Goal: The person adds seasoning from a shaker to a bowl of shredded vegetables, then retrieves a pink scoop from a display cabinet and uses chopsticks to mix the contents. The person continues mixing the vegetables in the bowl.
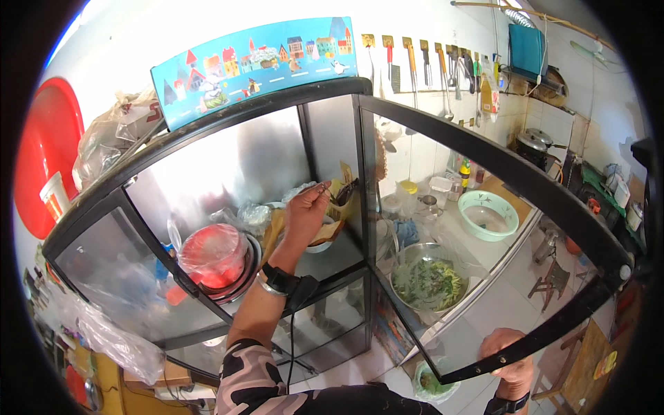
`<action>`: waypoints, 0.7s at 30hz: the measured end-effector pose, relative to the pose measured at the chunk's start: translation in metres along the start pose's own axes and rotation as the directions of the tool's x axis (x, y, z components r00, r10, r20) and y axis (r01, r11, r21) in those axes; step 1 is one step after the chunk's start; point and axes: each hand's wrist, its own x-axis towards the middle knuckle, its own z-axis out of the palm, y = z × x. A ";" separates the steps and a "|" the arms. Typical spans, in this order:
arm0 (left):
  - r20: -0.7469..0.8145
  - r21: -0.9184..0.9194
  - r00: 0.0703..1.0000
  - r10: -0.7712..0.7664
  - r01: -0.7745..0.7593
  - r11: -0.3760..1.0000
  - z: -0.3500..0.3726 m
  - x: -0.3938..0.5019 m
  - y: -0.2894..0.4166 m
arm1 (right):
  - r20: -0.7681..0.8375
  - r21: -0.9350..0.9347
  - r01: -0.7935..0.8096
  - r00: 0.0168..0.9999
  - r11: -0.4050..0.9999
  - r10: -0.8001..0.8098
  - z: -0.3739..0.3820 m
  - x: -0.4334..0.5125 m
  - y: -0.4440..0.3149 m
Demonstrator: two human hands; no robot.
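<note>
My left hand (307,208) reaches into a black-framed glass cabinet (367,181), its fingers pinched beside a yellowish bag (341,207) with dark, thin items in it. Whether something small is between the fingertips cannot be told. Below the hand is a white bowl (317,248) with brown paper-like material over it. To the left, a red bowl (213,255) covered in clear plastic film sits on stacked dishes. My right hand (507,353) grips the lower edge of the swung-out cabinet door (477,367), partly seen through its glass.
Beyond the door, a steel basin of chopped greens (428,278) and a mint-green basin (487,215) stand on a counter. A lined bin (434,386) and folding stool (552,282) are on the floor. Utensils (412,65) hang on the wall; a plastic bag (122,342) hangs at left.
</note>
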 end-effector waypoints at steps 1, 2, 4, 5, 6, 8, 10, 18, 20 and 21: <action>-0.026 0.025 0.999 0.031 -0.030 0.999 0.001 -0.004 0.003 | -0.063 -0.025 -0.014 0.998 1.000 0.013 0.007 -0.006 -0.001; -0.060 0.034 0.991 0.122 -0.120 0.992 0.002 -0.005 0.007 | -0.041 -0.059 -0.008 0.999 0.998 0.006 0.011 -0.007 -0.002; -0.060 0.020 0.997 0.051 -0.050 0.999 0.002 -0.005 0.013 | -0.046 -0.071 -0.066 0.997 0.995 0.063 0.020 -0.011 -0.004; -0.061 0.009 0.998 0.025 -0.025 1.000 0.002 -0.009 0.016 | -0.088 -0.076 -0.064 0.995 0.995 0.057 0.026 -0.013 -0.004; -0.119 -0.024 0.988 0.095 -0.098 0.995 0.002 -0.013 0.019 | -0.089 -0.106 -0.070 0.994 0.992 0.061 0.030 -0.014 -0.005; -0.228 -0.066 0.960 0.162 -0.181 0.981 0.000 -0.012 0.030 | -0.062 -0.145 -0.038 0.998 0.989 0.029 0.036 -0.014 -0.006; -0.271 -0.123 0.946 0.176 -0.216 0.969 -0.008 -0.022 0.047 | -0.059 -0.132 -0.035 0.998 0.991 0.028 0.040 -0.015 -0.005; -0.128 0.174 0.850 0.510 -0.487 0.856 -0.114 -0.128 0.127 | -0.196 -0.184 0.033 0.978 0.982 -0.069 0.034 -0.033 0.005; -0.040 0.158 0.862 0.506 -0.495 0.855 -0.144 -0.161 0.134 | -0.372 -0.505 0.179 0.838 0.845 -0.400 0.042 -0.035 0.010; -0.016 0.126 0.862 0.506 -0.500 0.857 -0.157 -0.177 0.135 | -0.447 -0.614 0.223 0.692 0.757 -0.567 0.048 -0.036 0.009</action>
